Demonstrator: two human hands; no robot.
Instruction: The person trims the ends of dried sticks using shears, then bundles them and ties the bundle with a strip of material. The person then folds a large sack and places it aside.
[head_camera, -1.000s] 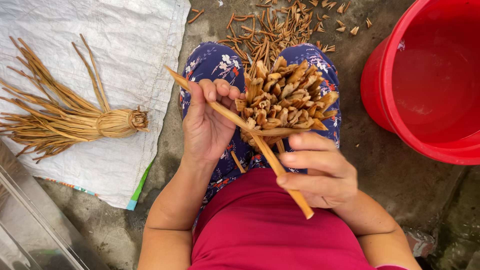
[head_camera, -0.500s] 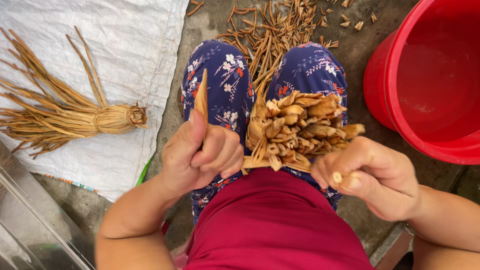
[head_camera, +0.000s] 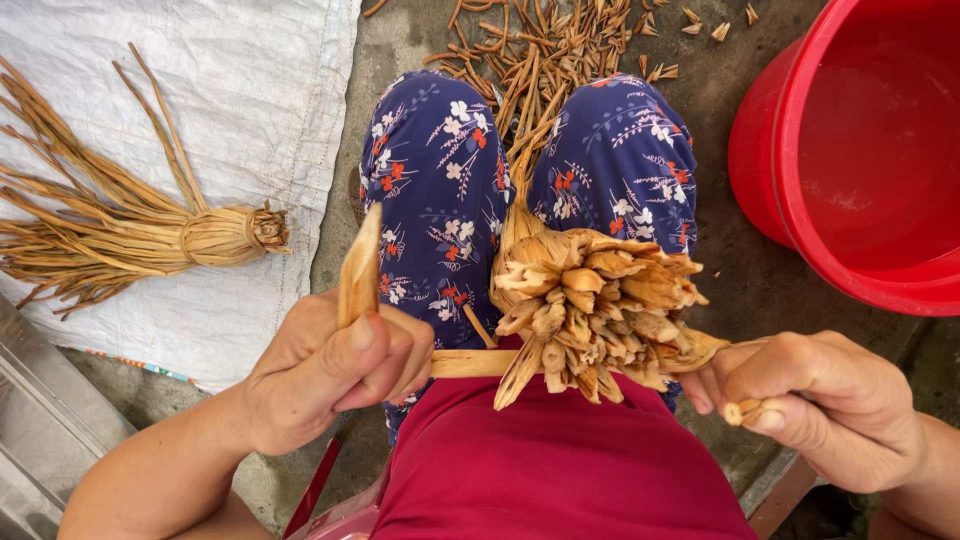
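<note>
1. The red bucket (head_camera: 860, 150) stands on the ground at about 2 o'clock from the lap; the part of its inside that shows holds nothing I can make out.
2. A bundle of dried leaf stalks (head_camera: 590, 305) rests on the person's lap between the knees, cut ends facing up toward the camera.
3. A flat tan strip (head_camera: 470, 362) runs across under the bundle's near side, from one hand to the other.
4. The left hand (head_camera: 335, 370), at 9 o'clock of the bundle, is curled into a fist; its grip is closed on the strip, whose free end sticks upward past the thumb.
5. The right hand (head_camera: 815, 405), at 4 o'clock of the bundle, is also fisted, its grip closed on the strip's other end, a short stub showing by the fingers.
6. A tied sheaf (head_camera: 130, 240) lies on the white woven sack (head_camera: 250, 90) at 10 o'clock.
7. Loose stalk scraps (head_camera: 540, 50) litter the ground at 12 o'clock, beyond the knees.
</note>
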